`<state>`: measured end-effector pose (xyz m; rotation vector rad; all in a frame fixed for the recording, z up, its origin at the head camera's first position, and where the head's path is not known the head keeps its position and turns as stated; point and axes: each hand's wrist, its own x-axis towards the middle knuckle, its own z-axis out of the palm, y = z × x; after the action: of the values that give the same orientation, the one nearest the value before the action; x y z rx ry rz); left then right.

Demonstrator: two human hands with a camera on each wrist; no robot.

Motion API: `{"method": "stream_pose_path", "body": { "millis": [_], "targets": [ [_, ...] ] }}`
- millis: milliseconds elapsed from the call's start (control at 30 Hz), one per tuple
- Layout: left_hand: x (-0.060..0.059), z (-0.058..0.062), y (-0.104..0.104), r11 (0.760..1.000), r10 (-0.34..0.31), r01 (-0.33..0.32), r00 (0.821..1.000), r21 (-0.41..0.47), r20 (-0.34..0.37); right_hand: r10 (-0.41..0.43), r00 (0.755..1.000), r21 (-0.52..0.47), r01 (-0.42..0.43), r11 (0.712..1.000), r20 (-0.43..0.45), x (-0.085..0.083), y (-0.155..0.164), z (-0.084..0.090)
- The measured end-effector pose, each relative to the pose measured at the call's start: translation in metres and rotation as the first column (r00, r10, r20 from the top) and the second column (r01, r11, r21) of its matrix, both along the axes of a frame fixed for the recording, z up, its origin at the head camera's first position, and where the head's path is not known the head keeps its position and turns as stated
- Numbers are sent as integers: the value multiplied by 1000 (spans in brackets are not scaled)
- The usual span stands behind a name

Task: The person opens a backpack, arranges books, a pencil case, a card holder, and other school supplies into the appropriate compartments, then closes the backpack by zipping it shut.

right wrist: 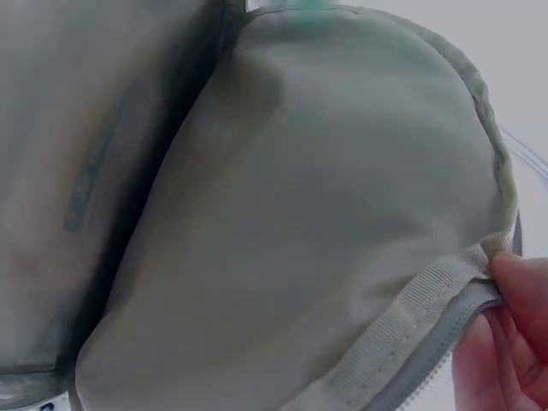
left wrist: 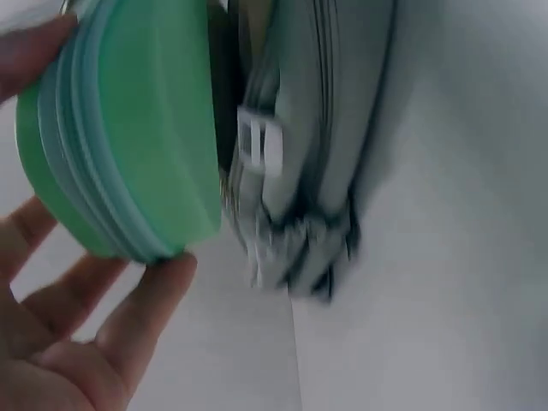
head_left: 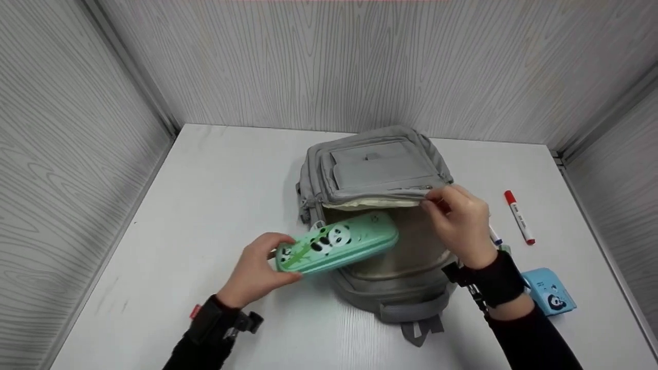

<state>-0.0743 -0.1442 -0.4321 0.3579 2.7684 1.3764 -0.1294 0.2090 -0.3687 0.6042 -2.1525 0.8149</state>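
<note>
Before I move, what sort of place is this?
Likely a partitioned workstation or booth, though I can't be sure: woodgrain panels rise on three sides of a white tabletop, with a gray backpack on it.

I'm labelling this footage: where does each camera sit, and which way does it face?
Head: worn on the head, facing forward and down at the backpack; left hand, right hand and sleeves show.
Left wrist: worn there, facing the pencil case and the backpack's side; part of the left hand shows.
Right wrist: worn there, facing the inner side of the flap; part of the right hand shows.
Shared: head and left wrist both show the pencil case.
</note>
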Motion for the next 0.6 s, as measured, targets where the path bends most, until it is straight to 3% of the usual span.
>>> {"method": "stream_pose_path", "body": {
  "millis": [133,233,333,367,500,533,600],
  "targets": [
    [-14,0,57,993,43,-63,982,-102,-185,-15,999,-30,14,999,-30,0,-5,4],
    [-26,3,93,969,73,-133,960,-210,-272,2,998,-48,-5,999,-60,1,-8,6],
    [-40,5,124,925,97,-207,940,-320,-327,26,996,-70,-32,997,-85,2,-10,7],
    [-45,4,133,900,91,-230,930,-369,-357,34,995,-78,-41,996,-91,3,-11,7],
    [-61,-7,157,825,22,-285,879,-488,-477,60,992,-75,-69,995,-111,4,-13,7],
    [-64,-11,159,819,-3,-276,875,-503,-484,64,992,-65,-72,995,-112,4,-13,7],
    [-69,-18,159,846,-36,-216,889,-488,-456,65,992,-49,-71,996,-111,5,-13,6]
  ]
}}
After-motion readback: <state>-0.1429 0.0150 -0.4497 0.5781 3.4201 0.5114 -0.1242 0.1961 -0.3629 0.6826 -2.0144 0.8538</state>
